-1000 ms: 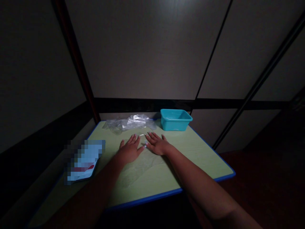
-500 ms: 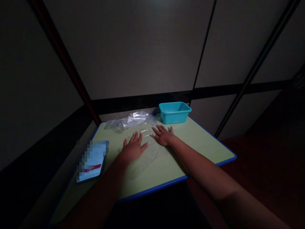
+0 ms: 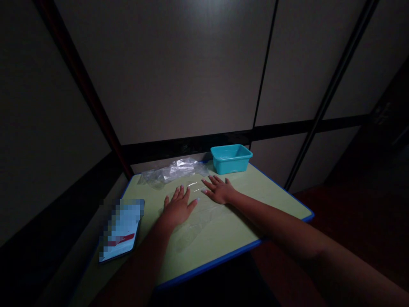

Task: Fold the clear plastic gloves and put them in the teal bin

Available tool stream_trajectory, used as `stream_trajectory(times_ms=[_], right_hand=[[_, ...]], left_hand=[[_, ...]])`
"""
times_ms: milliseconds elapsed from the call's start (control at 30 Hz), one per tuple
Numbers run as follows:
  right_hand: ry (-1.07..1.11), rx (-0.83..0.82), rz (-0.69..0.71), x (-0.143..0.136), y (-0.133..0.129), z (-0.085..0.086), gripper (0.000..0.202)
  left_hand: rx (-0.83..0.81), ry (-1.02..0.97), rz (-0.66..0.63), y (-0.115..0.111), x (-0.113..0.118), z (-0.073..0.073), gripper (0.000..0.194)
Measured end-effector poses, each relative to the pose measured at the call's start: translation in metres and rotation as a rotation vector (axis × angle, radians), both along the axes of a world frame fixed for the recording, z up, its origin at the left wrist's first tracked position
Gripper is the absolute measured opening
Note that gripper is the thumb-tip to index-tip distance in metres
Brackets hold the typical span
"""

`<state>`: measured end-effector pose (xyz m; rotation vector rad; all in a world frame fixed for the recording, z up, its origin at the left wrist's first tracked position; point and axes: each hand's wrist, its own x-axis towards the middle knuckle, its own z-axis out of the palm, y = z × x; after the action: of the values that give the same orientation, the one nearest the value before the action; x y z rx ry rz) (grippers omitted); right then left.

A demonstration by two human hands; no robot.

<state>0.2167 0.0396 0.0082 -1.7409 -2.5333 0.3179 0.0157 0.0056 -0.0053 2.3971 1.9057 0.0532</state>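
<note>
A thin clear plastic sheet or bag (image 3: pixel 194 228) lies flat on the light green table (image 3: pixel 275 198). My left hand (image 3: pixel 179 207) rests palm down on its left part, fingers spread and holding nothing. To the right, my right hand (image 3: pixel 219 189) also lies palm down with spread fingers, at the sheet's upper right part. Both hands are a short way apart. Behind them, a crumpled clear plastic bag (image 3: pixel 175 170) lies along the table's far edge. The exact outline of the flat sheet is hard to make out.
At the back right of the table stands a turquoise plastic basket (image 3: pixel 231 165). A phone or tablet (image 3: pixel 123 230) with a lit, partly blurred screen lies at the left edge. Dark cabinet panels (image 3: pixel 191 76) rise behind the table.
The camera view has tilted, so the table and its things appear slightly lower. Both hands stay spread on the plastic, with little movement over the table.
</note>
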Motion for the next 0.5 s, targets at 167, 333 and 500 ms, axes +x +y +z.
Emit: stream_trajectory(times_ms=[167, 333, 500], right_hand=[[0.032, 0.046, 0.013, 0.005, 0.002, -0.004, 0.070], [0.033, 0.043, 0.056, 0.013, 0.004, -0.005, 0.071], [0.074, 0.066, 0.060, 0.017, 0.005, -0.007, 0.071]], left_hand=[[0.022, -0.002, 0.019, -0.001, 0.003, -0.002, 0.070], [-0.044, -0.023, 0.040, 0.000, 0.004, 0.000, 0.072], [-0.051, -0.015, -0.002, 0.001, 0.001, 0.001, 0.070]])
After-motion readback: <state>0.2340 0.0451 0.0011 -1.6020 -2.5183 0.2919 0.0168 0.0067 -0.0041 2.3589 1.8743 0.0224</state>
